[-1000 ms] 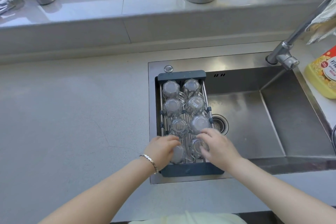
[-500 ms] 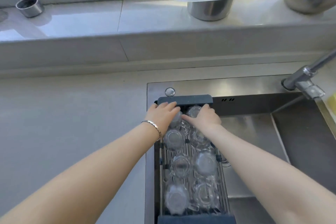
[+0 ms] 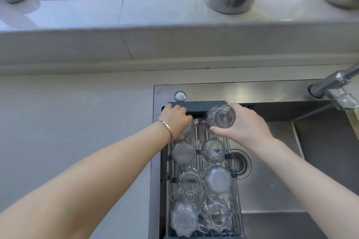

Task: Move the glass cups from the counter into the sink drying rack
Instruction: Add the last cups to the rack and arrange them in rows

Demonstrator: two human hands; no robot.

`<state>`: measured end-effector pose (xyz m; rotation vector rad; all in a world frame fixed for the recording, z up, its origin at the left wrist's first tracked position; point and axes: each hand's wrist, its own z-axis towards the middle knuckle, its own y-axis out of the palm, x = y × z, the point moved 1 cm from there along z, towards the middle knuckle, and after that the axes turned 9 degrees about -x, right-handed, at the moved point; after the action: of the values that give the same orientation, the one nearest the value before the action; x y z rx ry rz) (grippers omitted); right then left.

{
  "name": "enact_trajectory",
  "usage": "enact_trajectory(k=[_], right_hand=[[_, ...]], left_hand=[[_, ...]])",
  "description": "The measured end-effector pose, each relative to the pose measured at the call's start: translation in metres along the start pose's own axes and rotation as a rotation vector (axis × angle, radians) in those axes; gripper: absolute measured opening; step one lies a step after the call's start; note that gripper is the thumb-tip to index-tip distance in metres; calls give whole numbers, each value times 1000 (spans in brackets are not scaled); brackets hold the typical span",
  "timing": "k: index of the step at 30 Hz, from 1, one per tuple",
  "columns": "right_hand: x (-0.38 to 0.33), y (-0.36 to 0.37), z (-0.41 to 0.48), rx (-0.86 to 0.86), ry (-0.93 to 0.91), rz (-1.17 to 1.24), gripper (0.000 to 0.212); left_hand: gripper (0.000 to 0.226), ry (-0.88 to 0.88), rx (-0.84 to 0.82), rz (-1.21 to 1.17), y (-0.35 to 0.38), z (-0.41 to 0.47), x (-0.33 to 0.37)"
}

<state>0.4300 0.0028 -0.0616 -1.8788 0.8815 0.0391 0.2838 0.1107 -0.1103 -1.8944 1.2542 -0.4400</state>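
Glass cups (image 3: 200, 182) in rack (image 3: 196, 105), steel sink (image 3: 272, 180), pale counter (image 3: 77, 122), windowsill (image 3: 97, 6)

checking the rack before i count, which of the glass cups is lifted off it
The glass cup in the right hand, at the rack's far end. It is tilted in the fingers; six others sit upside down on the bars.

- A home kitchen, by the look of it.
- Shiny metal sink (image 3: 272, 180) with a tap (image 3: 334, 85) beside a pale counter (image 3: 77, 122).
- Drying rack (image 3: 196, 105) full of glass cups (image 3: 183, 152) (upside down).
- Metal pots (image 3: 231, 0) up on the window ledge (image 3: 136, 6).
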Motion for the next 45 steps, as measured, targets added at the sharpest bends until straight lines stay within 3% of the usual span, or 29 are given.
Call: enact_trajectory(k=[4,11,18,23,25,28,33,37,40,42,45], right_hand=[[6,-3,1,-137,-131,-29,82],[-6,22,42,-313,-280,-327,83],[6,38,52,-259,-314,-310,86],[23,55,30,-77,-285,50,55],[22,61,23,-7,-165,141,56],[15,72,22,-26,74,262,78],[13,81,26,25,102,366,73],[24,74,20,-105,29,324,76],[28,68,2,-62,3,333,74],[30,67,-14,-40,20,257,72],[30,80,-30,-149,56,98,85]], left_hand=[[61,-148,-56,-219,2,0,6],[62,-142,-85,-326,6,-2,7],[78,-119,-49,-425,17,-5,3],[76,-112,-14,-501,17,-8,-1],[73,-109,-7,-498,19,-8,-1],[75,-104,4,-493,21,-7,-3],[80,-112,2,-472,24,-7,-2],[77,-146,97,-453,23,-18,10],[63,-127,261,-588,23,-42,27],[58,-29,234,-605,29,-57,39],[63,10,68,-466,50,-66,55]])
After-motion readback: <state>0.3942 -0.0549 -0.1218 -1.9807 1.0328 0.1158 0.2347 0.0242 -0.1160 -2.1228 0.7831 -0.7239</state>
